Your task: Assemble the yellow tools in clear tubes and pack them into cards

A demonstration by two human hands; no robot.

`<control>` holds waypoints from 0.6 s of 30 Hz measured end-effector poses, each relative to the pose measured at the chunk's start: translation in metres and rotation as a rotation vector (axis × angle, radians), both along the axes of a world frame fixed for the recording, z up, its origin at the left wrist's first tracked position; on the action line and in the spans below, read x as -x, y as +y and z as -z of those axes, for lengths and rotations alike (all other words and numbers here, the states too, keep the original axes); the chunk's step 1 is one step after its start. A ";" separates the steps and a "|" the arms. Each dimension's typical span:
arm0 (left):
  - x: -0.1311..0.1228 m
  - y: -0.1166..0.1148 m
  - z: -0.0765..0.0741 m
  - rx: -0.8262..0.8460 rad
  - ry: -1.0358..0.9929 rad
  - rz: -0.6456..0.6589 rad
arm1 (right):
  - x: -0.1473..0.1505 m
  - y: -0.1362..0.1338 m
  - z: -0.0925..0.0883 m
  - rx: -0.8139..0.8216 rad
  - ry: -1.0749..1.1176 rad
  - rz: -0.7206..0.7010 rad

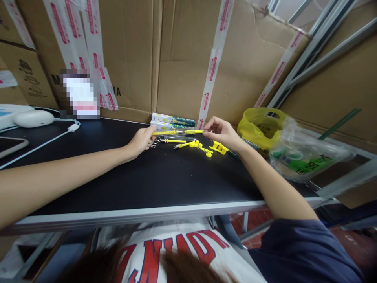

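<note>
My left hand [141, 140] is closed around one end of a slim clear tube with a yellow graduated strip [167, 133], which looks like a tubular spring scale. It lies nearly level, just above the table. A yellow rod [194, 131] continues from its right side. My right hand [222, 131] pinches the far end of that rod; the small part between its fingertips is partly hidden. Below the tube are a loose yellow rod [175, 141], another with a metal end [182, 145], several yellow caps [209, 154] and yellow clip-like pieces [219, 147]. Metal hooks [156, 142] lie by my left fingers.
Narrow printed boxes [173, 118] lie behind my hands, against a large cardboard box [182, 70]. To the right are a yellow plastic bag [259, 127] and a clear bag [306, 157]. A white cable [41, 145] and a phone [11, 146] are on the left of the black table [147, 184].
</note>
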State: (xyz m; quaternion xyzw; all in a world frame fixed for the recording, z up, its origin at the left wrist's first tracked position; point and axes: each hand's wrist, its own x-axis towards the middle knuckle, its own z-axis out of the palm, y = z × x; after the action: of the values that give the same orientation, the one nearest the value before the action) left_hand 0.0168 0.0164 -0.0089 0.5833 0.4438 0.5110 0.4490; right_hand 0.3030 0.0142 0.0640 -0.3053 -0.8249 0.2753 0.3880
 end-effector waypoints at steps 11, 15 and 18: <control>-0.002 0.000 0.000 0.008 0.012 -0.009 | 0.002 0.000 0.003 -0.037 -0.022 -0.002; -0.003 -0.002 -0.002 0.026 0.011 0.010 | 0.003 0.001 0.004 -0.037 -0.025 -0.011; -0.004 -0.003 -0.002 0.025 0.003 0.023 | 0.006 -0.001 0.005 -0.036 -0.023 -0.019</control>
State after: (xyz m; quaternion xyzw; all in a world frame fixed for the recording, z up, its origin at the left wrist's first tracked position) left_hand 0.0207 0.0134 -0.0069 0.5835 0.4444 0.4993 0.4613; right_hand 0.2975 0.0132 0.0592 -0.2934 -0.8370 0.2607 0.3813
